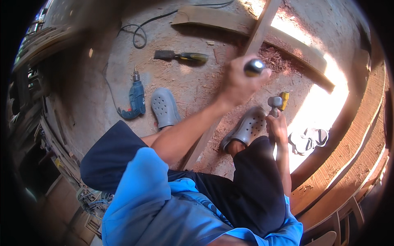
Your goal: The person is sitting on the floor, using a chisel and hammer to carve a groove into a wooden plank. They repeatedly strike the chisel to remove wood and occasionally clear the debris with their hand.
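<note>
In the head view my left hand [242, 80] is closed round an upright tool handle [254, 68] with a shiny metal cap, over a long wooden beam [262, 28] that runs between my legs; its working end is hidden. My right hand [277, 127] grips a hammer [274, 102], head up, beside my right shoe. A yellow tool handle [284, 98] shows just behind the hammer head; I cannot make out its rest. A chisel [191, 56] with a black and yellow handle lies on the floor left of the beam.
A blue drill [137, 96] with a cord lies by my left grey clog [163, 104]. A wide board [209, 18] crosses under the beam, near wood shavings [274, 57]. Stacked planks [336, 164] line the right, white sandals [308, 139] beside them. Timber [45, 41] piles at left.
</note>
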Demonstrator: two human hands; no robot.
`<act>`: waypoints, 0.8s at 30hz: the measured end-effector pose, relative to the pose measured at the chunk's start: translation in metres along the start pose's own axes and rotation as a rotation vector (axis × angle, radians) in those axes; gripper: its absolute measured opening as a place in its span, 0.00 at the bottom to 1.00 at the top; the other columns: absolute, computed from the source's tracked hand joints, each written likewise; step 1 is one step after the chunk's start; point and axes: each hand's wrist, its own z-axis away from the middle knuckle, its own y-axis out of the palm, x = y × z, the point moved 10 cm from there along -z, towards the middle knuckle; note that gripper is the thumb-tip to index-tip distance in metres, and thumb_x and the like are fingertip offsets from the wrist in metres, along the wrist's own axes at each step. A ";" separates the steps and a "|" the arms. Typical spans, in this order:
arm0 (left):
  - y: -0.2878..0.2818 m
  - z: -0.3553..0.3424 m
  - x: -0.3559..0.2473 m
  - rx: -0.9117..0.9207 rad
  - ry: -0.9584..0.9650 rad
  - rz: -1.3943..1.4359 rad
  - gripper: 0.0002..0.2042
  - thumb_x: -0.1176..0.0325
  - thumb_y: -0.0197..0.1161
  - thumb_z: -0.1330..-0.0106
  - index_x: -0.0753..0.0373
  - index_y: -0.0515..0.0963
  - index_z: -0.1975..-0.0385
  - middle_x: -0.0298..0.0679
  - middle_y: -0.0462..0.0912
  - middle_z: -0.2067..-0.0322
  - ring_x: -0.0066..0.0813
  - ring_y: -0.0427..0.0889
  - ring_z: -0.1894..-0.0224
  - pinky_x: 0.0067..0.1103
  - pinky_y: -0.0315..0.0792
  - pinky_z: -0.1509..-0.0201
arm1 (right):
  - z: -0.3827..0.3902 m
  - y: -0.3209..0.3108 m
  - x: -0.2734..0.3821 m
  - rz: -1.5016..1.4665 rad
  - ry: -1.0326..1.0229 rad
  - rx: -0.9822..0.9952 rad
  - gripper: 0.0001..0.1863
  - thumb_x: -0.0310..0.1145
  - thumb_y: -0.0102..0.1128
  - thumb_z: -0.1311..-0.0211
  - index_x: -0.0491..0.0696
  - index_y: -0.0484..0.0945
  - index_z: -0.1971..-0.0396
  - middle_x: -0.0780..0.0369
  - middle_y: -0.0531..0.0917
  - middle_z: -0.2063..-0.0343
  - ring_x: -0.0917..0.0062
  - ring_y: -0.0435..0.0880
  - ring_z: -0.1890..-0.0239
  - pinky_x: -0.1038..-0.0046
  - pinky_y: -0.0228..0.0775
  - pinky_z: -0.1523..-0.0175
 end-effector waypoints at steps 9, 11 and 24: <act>-0.003 -0.015 -0.004 -0.082 0.078 0.053 0.14 0.63 0.74 0.44 0.62 0.75 0.80 0.29 0.77 0.84 0.17 0.72 0.84 0.22 0.66 0.79 | 0.002 0.003 0.013 -0.025 -0.044 -0.030 0.06 0.28 0.61 0.41 0.44 0.72 0.69 0.66 0.73 0.85 0.80 0.74 0.85 0.73 0.65 0.80; 0.003 -0.025 0.008 -0.016 -0.038 0.048 0.14 0.63 0.74 0.43 0.61 0.75 0.81 0.29 0.77 0.84 0.17 0.73 0.83 0.21 0.67 0.79 | 0.000 0.004 0.012 -0.005 -0.035 -0.025 0.06 0.28 0.61 0.41 0.44 0.72 0.69 0.65 0.73 0.85 0.80 0.73 0.86 0.73 0.65 0.80; 0.028 -0.032 0.024 0.347 -0.259 0.257 0.15 0.64 0.77 0.44 0.57 0.75 0.83 0.29 0.76 0.84 0.17 0.73 0.84 0.19 0.65 0.79 | -0.001 -0.013 -0.004 -0.092 0.015 -0.034 0.06 0.27 0.59 0.39 0.44 0.72 0.66 0.66 0.72 0.83 0.80 0.71 0.85 0.73 0.66 0.79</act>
